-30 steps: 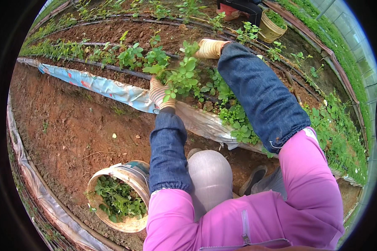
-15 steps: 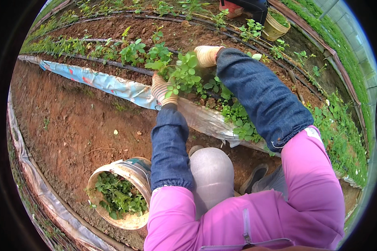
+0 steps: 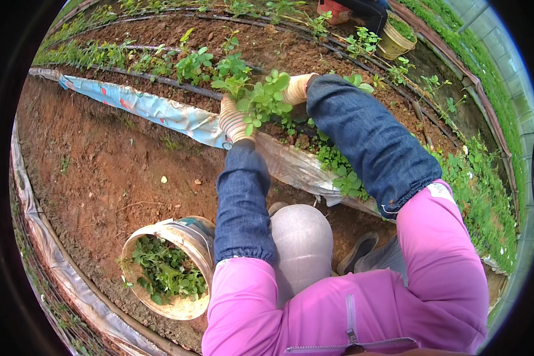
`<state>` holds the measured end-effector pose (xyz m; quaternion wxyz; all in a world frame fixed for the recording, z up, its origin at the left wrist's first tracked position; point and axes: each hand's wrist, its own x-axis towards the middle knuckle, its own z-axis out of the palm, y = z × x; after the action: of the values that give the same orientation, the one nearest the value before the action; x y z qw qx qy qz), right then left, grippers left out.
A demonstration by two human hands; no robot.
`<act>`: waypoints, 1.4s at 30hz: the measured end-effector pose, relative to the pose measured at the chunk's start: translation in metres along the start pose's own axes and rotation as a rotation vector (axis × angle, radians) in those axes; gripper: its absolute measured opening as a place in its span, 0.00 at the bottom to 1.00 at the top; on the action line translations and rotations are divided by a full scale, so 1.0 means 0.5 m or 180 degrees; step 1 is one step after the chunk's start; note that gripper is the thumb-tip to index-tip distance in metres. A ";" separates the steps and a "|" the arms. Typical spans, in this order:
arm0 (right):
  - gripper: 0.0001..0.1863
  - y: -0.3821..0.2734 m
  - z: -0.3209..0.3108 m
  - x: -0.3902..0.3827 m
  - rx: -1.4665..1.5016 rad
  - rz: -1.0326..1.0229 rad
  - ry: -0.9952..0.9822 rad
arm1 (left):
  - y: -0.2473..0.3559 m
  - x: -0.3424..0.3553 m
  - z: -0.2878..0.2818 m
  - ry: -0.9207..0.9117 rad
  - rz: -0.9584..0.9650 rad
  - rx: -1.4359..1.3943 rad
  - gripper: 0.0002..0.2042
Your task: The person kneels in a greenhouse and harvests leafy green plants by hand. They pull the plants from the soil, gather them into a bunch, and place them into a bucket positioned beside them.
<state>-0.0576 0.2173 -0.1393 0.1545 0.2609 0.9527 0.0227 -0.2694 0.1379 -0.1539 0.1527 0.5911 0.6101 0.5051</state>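
A leafy green plant [image 3: 268,98] with rounded leaflets stands between my two hands at the near edge of the soil bed. My left hand [image 3: 234,121], in a striped knit glove, is closed at the plant's left side; leaves cover its fingertips. From the right, my right hand [image 3: 296,89], in a matching glove, reaches in behind the same foliage. The leaves hide its fingers, so their grip does not show. Denim sleeve covers run up both forearms.
A dirty white bucket [image 3: 194,242] holding picked greens leans on the reddish path at lower left. Plastic sheeting [image 3: 142,113] edges the bed. Black drip hoses [image 3: 187,86] run between plant rows. Beyond, a person in dark trousers [image 3: 368,13] is beside a yellowish bucket [image 3: 396,43].
My right hand has moved nearer, closer in against the foliage. My left hand stays at the plant's left side. The whole view has shifted slightly.
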 end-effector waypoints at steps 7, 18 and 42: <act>0.15 -0.002 0.006 0.012 0.1230 0.0692 -0.0131 | 0.031 0.002 -0.015 -0.0233 -0.0450 -0.0402 0.16; 0.13 -0.078 -0.146 -0.003 0.0978 0.0842 0.0588 | -0.061 0.014 0.014 -0.0115 -0.0632 -0.0877 0.13; 0.14 -0.087 -0.156 -0.082 0.2031 0.2124 -0.0104 | -0.017 0.009 -0.025 -0.0193 -0.0538 -0.0385 0.21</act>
<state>-0.0696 0.1619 -0.0591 0.0658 0.5880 0.7735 -0.2273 -0.2855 0.1384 -0.1532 0.2485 0.5422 0.6213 0.5082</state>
